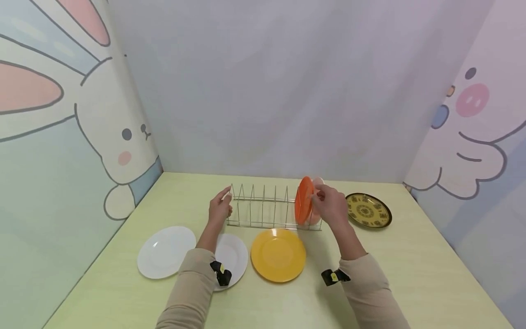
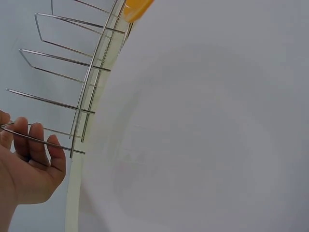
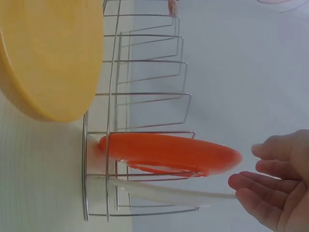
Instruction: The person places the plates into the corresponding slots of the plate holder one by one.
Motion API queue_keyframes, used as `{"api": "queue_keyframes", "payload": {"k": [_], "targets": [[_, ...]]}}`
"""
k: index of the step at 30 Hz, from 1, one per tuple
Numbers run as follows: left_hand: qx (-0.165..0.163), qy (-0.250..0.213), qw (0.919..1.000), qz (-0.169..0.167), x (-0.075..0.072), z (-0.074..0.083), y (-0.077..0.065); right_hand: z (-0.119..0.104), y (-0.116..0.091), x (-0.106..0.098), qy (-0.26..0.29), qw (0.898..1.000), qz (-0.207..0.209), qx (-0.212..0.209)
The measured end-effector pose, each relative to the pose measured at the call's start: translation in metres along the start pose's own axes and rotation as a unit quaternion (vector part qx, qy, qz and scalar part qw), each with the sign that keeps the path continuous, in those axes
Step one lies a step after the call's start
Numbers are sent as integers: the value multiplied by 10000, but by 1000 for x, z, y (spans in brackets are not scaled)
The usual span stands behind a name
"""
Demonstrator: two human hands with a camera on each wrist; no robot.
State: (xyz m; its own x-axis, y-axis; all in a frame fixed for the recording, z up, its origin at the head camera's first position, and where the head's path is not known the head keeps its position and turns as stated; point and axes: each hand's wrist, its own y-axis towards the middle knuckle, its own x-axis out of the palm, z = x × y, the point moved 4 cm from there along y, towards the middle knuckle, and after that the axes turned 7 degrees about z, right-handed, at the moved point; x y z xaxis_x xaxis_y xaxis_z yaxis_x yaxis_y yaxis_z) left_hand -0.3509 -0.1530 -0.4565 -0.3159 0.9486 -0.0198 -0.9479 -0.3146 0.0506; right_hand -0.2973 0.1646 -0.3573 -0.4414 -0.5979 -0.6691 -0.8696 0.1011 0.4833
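A metal wire dish rack (image 1: 274, 227) stands towards the back of the table. My left hand (image 1: 219, 210) grips its left end, with curled fingers around the end wire in the left wrist view. Upright in the right-hand slots are an orange plate (image 3: 169, 150) and, just right of it, a pale plate (image 3: 169, 194). My right hand (image 3: 280, 183) is at the outer edges of these two plates, its fingers loosely bent and spread. The pale plate's edge comes right up to the fingertips. In the head view this hand partly covers the pale plate.
In front of the rack lie a yellow plate (image 1: 278, 255) and a white plate (image 1: 236, 258) partly under my left forearm. Another white plate (image 1: 166, 252) lies farther left. To the right of the rack is a dark-rimmed patterned plate (image 1: 367, 210). A pale curtain (image 1: 263, 91) hangs behind.
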Motion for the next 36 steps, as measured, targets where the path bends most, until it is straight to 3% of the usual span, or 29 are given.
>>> {"api": "queue_keyframes", "payload": {"k": [7, 12, 17, 25, 36], "targets": [[88, 14, 9999, -73, 0, 0, 0, 16, -10, -12, 653, 9924, 25, -1040], [146, 50, 9999, -50, -1, 1, 4, 32, -13, -17, 1090, 9848, -129, -1349], [98, 93, 9999, -60, -1, -4, 5, 49, -15, -22, 1112, 9847, -486, -1249], [169, 59, 9998, -127, 4, -5, 6, 80, -18, -39, 1313, 9823, -1162, -654], [108, 162, 9998, -68, 2, -7, 5, 116, -19, -53, 1330, 9857, -1006, -236]]}}
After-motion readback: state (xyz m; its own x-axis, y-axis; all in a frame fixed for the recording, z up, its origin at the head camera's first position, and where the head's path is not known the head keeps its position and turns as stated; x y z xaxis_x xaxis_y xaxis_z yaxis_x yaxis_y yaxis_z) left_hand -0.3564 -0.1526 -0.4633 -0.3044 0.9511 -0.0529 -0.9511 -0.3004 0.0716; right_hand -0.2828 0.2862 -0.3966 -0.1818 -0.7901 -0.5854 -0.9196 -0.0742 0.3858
